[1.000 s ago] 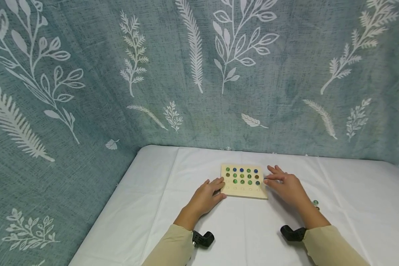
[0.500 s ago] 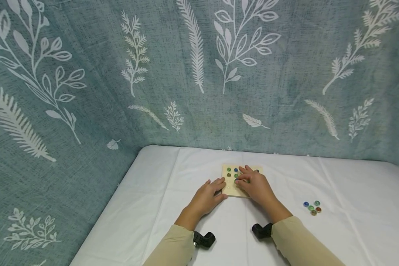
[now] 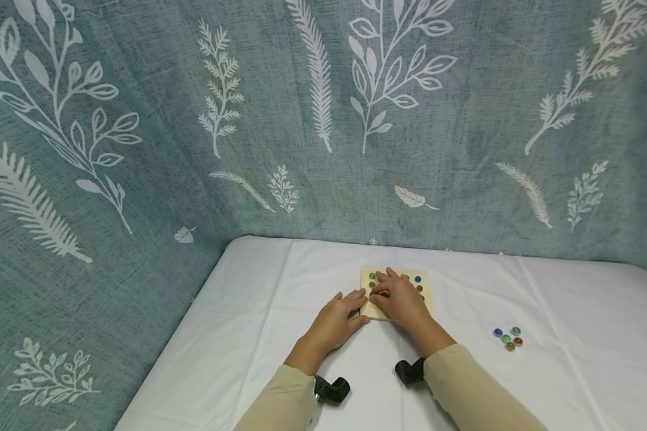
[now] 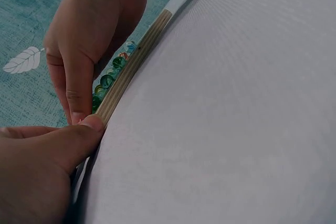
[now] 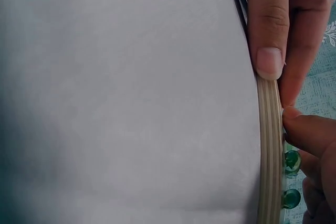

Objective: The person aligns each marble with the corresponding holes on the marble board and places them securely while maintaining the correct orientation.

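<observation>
A pale wooden board (image 3: 429, 306) with rows of round hollows lies on the table, with coloured glass marbles in several of them. My left hand (image 3: 335, 318) holds its near left corner, fingers at the left edge and thumb (image 5: 269, 62) against the front edge. Bent over the board, my right hand (image 3: 401, 299) pinches a blue marble (image 3: 372, 294) at the left end of the third row. That hand covers much of the middle of the board. In the right wrist view, green marbles (image 5: 292, 199) stand above the board's layered edge.
Several loose marbles, among them a blue one (image 3: 498, 332) and a reddish one (image 3: 519, 342), lie on the white cloth (image 3: 571, 311) to the right. A patterned teal curtain (image 3: 323, 197) hangs behind the table.
My right hand has moved left from beside the board's right edge to over its left column, carrying the blue marble. The loose marbles have come into full view; the left hand stays put.
</observation>
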### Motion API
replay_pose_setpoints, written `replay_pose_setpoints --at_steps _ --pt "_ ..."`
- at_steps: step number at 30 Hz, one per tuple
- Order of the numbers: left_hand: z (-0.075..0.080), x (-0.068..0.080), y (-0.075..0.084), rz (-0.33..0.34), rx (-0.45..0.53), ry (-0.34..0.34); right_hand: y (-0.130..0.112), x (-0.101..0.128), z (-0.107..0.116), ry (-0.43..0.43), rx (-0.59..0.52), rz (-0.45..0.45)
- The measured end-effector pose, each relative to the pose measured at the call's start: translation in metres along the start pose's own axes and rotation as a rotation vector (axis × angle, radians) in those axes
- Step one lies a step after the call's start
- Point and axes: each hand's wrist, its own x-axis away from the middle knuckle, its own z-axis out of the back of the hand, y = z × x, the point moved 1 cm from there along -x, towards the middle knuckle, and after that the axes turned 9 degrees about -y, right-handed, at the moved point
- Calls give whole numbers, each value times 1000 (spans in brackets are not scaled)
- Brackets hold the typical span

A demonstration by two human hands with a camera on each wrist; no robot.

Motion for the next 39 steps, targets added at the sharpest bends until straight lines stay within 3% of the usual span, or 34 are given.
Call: replay_pose_setpoints --at_steps 17,34,39 --pt "-2 0 -1 -11 -14 4 -8 2 3 -11 115 23" --pt "-2 1 -2 -36 -31 14 -8 3 5 -10 98 22" --pt "-3 0 -2 -30 -45 16 -4 7 14 -5 48 21"
